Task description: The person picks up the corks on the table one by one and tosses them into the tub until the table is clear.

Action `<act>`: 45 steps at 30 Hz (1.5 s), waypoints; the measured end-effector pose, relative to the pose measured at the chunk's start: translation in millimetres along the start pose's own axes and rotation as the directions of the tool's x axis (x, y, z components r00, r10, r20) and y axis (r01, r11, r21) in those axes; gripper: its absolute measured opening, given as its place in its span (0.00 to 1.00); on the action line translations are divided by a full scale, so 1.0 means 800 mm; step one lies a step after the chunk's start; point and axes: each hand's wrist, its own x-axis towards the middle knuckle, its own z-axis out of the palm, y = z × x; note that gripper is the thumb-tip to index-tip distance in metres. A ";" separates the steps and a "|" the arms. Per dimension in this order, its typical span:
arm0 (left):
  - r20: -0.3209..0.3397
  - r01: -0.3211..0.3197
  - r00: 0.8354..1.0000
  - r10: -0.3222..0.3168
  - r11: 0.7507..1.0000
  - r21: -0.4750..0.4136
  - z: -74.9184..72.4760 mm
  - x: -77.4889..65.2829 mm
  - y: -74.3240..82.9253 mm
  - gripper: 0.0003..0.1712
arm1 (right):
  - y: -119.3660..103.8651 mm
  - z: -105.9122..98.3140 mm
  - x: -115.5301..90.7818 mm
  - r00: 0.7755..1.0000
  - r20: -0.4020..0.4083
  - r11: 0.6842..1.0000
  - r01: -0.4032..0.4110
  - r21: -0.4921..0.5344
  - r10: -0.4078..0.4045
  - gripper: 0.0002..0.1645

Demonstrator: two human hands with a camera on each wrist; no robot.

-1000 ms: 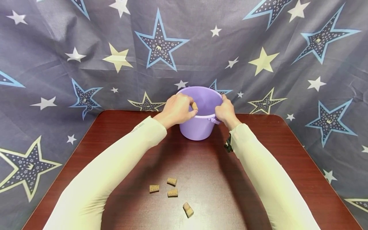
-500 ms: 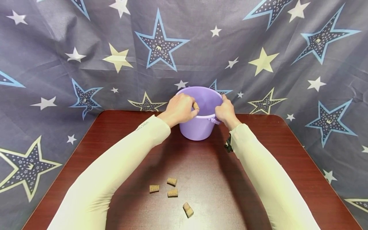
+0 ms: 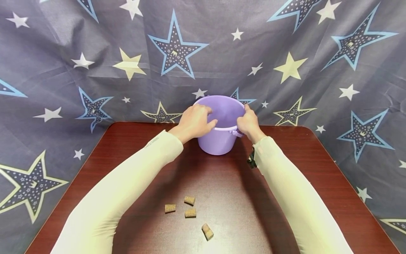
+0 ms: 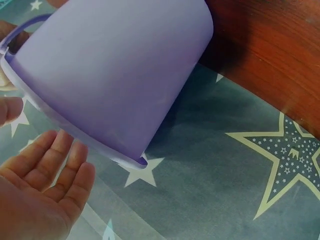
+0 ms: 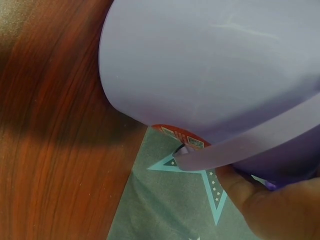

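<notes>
Tabletop (image 3: 228,197) glare (wrist views dimmer)

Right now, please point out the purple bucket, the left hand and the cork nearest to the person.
Purple bucket (image 3: 217,141), head view: outer front wall.
Left hand (image 3: 195,121), head view: its back.
Nearest cork (image 3: 207,231), head view: its side.

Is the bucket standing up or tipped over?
Standing up: the bucket rests on the table, with its rim at the top, opening upward.

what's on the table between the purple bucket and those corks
The head view shows only bare tabletop between the bucket and the corks.
</notes>
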 end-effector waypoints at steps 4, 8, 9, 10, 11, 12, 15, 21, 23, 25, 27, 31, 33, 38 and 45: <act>-0.017 -0.006 1.000 0.005 1.000 -0.023 -0.002 -0.008 -0.004 0.23 | -0.001 0.000 0.001 1.000 0.003 1.000 -0.002 0.002 0.002 0.46; -0.047 -0.007 0.999 0.005 0.999 -0.046 -0.008 -0.015 -0.008 0.23 | -0.003 0.000 0.001 1.000 -0.001 1.000 0.001 -0.001 -0.001 0.46; -0.054 -0.008 0.999 0.005 0.999 -0.048 -0.009 -0.017 -0.009 0.23 | -0.004 0.001 0.001 1.000 -0.003 1.000 0.003 -0.003 -0.003 0.46; -0.059 -0.011 0.998 0.008 0.999 -0.049 -0.011 -0.019 -0.010 0.23 | -0.004 0.000 0.001 1.000 -0.003 1.000 0.003 -0.005 -0.003 0.46; -0.062 -0.015 0.998 0.012 0.999 -0.050 -0.012 -0.021 -0.011 0.23 | -0.004 0.000 0.001 1.000 -0.002 1.000 0.002 -0.004 -0.002 0.46; -0.064 -0.021 0.998 0.018 0.999 -0.047 -0.013 -0.023 -0.011 0.23 | -0.005 0.000 0.001 1.000 -0.001 1.000 0.001 -0.003 -0.001 0.46; -0.074 -0.044 0.996 0.041 0.998 -0.043 -0.014 -0.029 -0.011 0.21 | -0.004 -0.001 0.001 1.000 0.002 1.000 -0.005 0.001 0.005 0.46; -0.087 -0.092 0.992 0.088 0.995 -0.039 -0.016 -0.041 -0.008 0.22 | -0.003 -0.001 0.002 1.000 0.003 1.000 -0.004 -0.003 0.004 0.46; -0.093 -0.114 0.989 0.111 0.993 -0.028 -0.016 -0.045 -0.006 0.23 | -0.003 -0.001 0.002 1.000 0.004 1.000 -0.003 -0.001 0.003 0.46; -0.099 -0.139 0.986 0.136 0.990 -0.017 -0.017 -0.049 -0.004 0.23 | -0.002 -0.001 0.002 1.000 0.004 1.000 -0.003 0.001 0.003 0.46; -0.110 -0.159 0.981 0.158 0.987 -0.007 -0.017 -0.052 -0.003 0.23 | -0.002 -0.001 0.002 1.000 0.001 1.000 -0.001 0.003 0.001 0.46; -0.125 -0.189 0.974 0.188 0.982 0.000 -0.018 -0.059 -0.002 0.23 | -0.002 -0.001 0.003 1.000 -0.002 1.000 -0.002 0.004 0.002 0.46; -0.122 -0.199 0.973 0.198 0.980 0.002 -0.018 -0.062 -0.001 0.22 | -0.002 -0.001 0.003 1.000 -0.001 1.000 -0.004 -0.001 0.004 0.46; -0.100 -0.214 0.972 0.212 0.977 -0.010 -0.017 -0.070 -0.001 0.21 | -0.002 0.000 0.002 1.000 0.003 1.000 -0.007 0.000 0.007 0.46; -0.064 -0.233 0.971 0.231 0.972 -0.013 -0.014 -0.086 -0.001 0.20 | -0.002 -0.001 0.000 1.000 0.010 1.000 -0.014 0.015 0.014 0.45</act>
